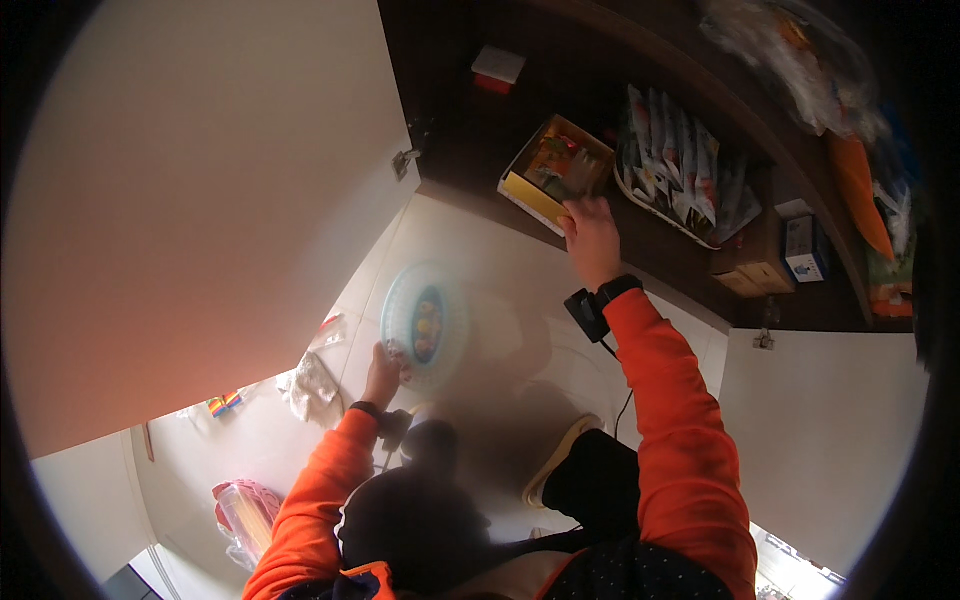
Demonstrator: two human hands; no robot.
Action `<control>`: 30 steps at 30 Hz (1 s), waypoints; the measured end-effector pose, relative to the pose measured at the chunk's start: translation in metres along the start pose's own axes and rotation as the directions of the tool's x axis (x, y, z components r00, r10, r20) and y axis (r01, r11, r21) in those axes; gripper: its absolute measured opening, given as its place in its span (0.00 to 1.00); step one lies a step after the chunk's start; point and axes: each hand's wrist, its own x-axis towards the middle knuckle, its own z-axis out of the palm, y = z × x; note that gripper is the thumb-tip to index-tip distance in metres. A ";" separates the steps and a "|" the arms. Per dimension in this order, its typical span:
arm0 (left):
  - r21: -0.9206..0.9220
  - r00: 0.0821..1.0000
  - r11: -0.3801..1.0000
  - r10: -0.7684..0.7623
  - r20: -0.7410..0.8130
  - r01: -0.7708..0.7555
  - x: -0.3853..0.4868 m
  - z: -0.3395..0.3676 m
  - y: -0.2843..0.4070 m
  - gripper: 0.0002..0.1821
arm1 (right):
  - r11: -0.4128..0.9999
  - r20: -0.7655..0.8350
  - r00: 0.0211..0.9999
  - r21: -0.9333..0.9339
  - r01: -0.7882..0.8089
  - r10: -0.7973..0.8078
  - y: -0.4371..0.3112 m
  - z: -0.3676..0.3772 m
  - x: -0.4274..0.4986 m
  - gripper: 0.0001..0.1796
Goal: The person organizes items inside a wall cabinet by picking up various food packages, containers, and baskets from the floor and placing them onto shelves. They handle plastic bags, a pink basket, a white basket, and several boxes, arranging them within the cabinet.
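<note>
My left hand grips the rim of a pale blue, translucent plastic bowl. The bowl is blurred and tipped on its side above the floor; its centre carries a dark blue oval with yellow and orange shapes. Over in the dark wooden cabinet, my right hand holds the near right corner of an open yellow cardboard box. Small packets lie inside that box. Just right of it stands a light-rimmed basket packed with upright silvery sachets.
Large white cabinet doors stand open on both sides. A small white-and-red box sits deeper in the cabinet. Cartons are at its right end, bagged goods beyond. On the floor lie a cloth and a pink container.
</note>
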 end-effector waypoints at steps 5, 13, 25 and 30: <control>0.121 0.990 0.983 0.141 -0.024 -0.138 0.000 0.003 0.002 0.16 | 0.998 -0.022 0.999 0.060 0.027 -0.026 0.001 -0.002 0.007 0.09; 0.088 0.990 0.988 0.131 -0.048 -0.126 0.001 0.006 -0.001 0.15 | 0.997 -0.096 0.992 0.000 0.083 -0.082 -0.013 -0.009 0.003 0.06; 0.182 0.984 0.973 0.158 -0.086 -0.141 -0.003 0.007 0.011 0.15 | 0.996 0.090 0.994 -0.063 0.070 -0.064 0.008 0.038 0.005 0.07; 0.180 0.982 0.972 0.171 -0.085 -0.154 -0.001 0.006 0.007 0.16 | 0.994 0.095 0.994 -0.099 0.053 -0.044 0.006 0.047 -0.001 0.08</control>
